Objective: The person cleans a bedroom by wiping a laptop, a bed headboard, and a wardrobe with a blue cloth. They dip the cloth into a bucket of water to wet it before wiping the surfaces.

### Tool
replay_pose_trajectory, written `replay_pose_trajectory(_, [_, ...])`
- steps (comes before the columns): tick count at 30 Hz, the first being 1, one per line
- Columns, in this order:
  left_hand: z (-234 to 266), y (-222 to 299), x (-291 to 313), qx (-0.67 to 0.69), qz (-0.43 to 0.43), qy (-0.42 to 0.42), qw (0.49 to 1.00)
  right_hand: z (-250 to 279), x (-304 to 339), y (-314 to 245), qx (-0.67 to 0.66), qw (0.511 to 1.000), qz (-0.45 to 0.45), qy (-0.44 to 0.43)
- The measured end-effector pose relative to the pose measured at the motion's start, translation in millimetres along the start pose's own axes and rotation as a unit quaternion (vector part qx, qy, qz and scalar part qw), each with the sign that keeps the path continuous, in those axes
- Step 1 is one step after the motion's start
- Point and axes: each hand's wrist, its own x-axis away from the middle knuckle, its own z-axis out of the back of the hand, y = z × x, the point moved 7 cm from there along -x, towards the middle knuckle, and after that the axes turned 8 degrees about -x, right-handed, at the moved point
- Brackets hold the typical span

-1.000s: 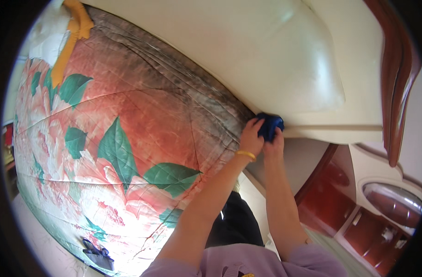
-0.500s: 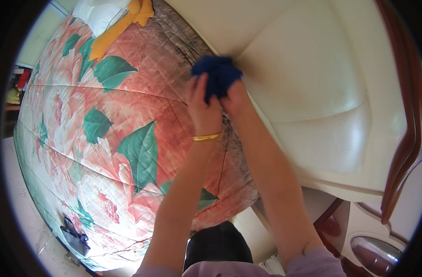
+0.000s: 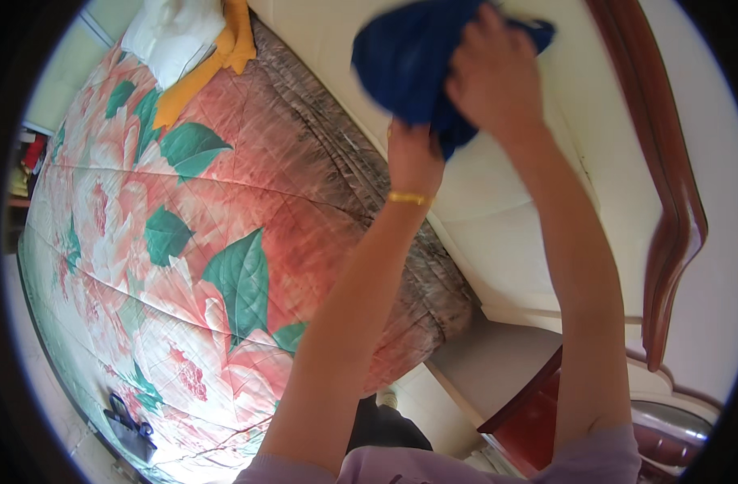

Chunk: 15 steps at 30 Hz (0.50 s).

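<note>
Before the cream headboard, a blue cloth is lying under the right hand's clasping fingers and hiding the left hand's, their grip unclear. Its long axis is running crosswise, broad end pointing left.

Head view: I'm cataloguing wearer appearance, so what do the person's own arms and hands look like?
The left hand and right hand are ungloved. A gold-coloured bangle circles the left wrist; nothing shows on the right one. Pale purple sleeves leave both forearms bare.
</note>
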Motion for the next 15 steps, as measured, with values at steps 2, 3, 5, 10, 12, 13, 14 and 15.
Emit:
replay_pose_trajectory(2, [-15,-8,53,-0.023,0.045,-0.129,0.99,-18,36,-21,-0.081,0.994,0.071,0.008])
replay_pose_trajectory(3, [-22,-10,83,-0.022,0.062,-0.199,0.978,-29,61,-32,-0.071,0.995,0.075,0.009])
replay_pose_trajectory(5, [-28,-2,147,-0.042,0.051,-0.333,0.941,-48,123,-52,-0.082,0.993,0.071,-0.039])
replay_pose_trajectory(10, [2,59,186,0.158,0.041,-0.369,0.915,-24,186,-37,-0.088,0.989,0.081,-0.086])
replay_pose_trajectory(12, [27,79,119,0.204,0.071,-0.243,0.946,34,127,7,-0.03,0.999,0.012,0.023])
replay_pose_trajectory(13, [35,82,92,0.195,0.065,-0.2,0.958,43,104,19,0.007,0.999,-0.015,0.041])
replay_pose_trajectory(14, [38,76,73,0.179,0.061,-0.155,0.97,47,69,18,0.0,0.999,-0.04,0.037])
replay_pose_trajectory(15, [30,76,66,0.183,0.075,-0.132,0.971,38,52,23,-0.035,0.994,-0.051,0.086])
